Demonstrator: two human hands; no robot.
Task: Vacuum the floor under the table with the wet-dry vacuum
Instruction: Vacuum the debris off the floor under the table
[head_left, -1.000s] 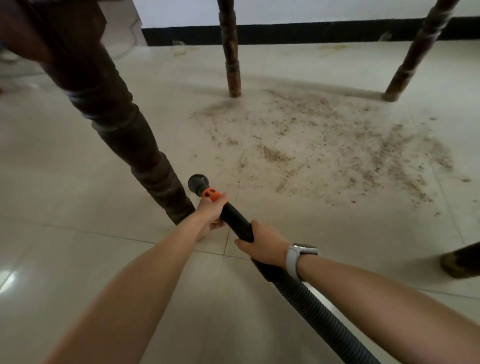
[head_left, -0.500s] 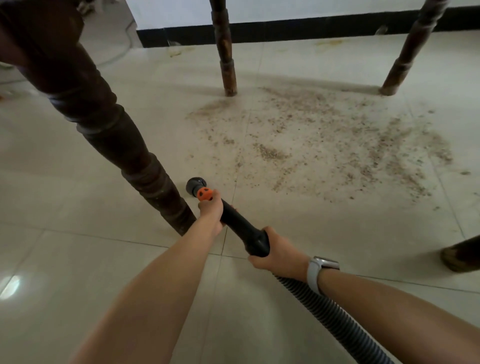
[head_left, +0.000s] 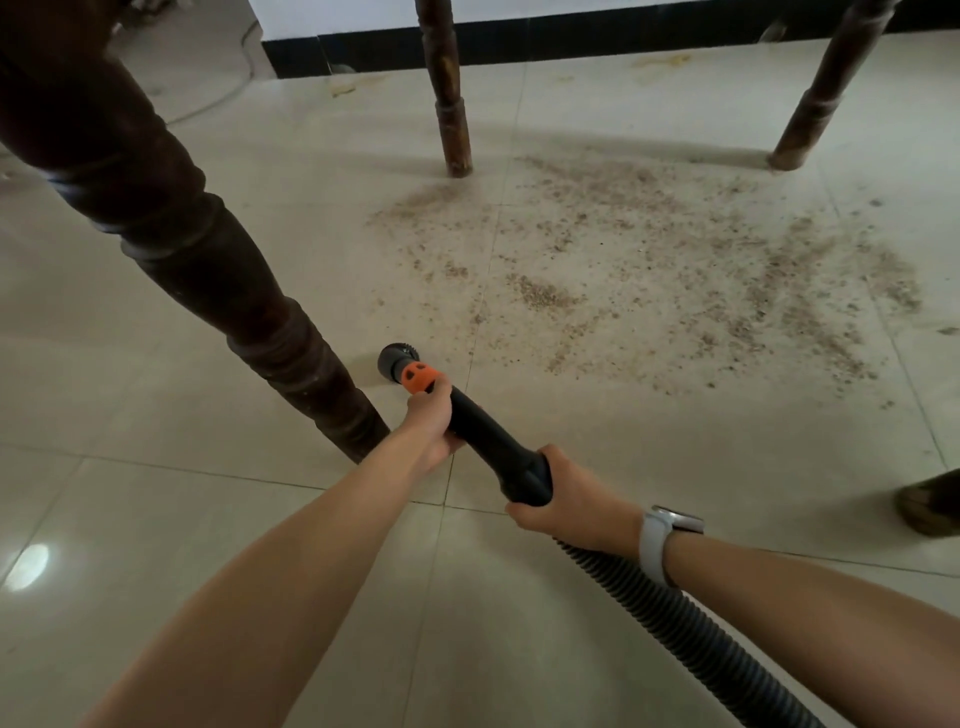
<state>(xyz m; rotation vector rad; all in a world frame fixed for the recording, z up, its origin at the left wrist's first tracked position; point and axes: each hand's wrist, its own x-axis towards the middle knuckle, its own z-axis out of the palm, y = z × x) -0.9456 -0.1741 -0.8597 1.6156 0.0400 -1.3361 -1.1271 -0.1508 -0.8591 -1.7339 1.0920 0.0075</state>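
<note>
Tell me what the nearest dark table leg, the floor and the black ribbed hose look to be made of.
Nearest dark turned table leg: probably wood with a dark stain, going by the lathe-turned rings. Pale floor: glazed tile, likely ceramic, given its grout lines and glossy reflection. Black ribbed hose: flexible plastic, seemingly, from its matte corrugations.

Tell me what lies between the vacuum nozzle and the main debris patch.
In the head view, only bare tile lies between the nozzle and the debris patch, apart from a few stray crumbs.

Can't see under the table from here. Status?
Both hands, left and right, grip the vacuum hose. Nozzle short of debris. Table leg close left.
</note>
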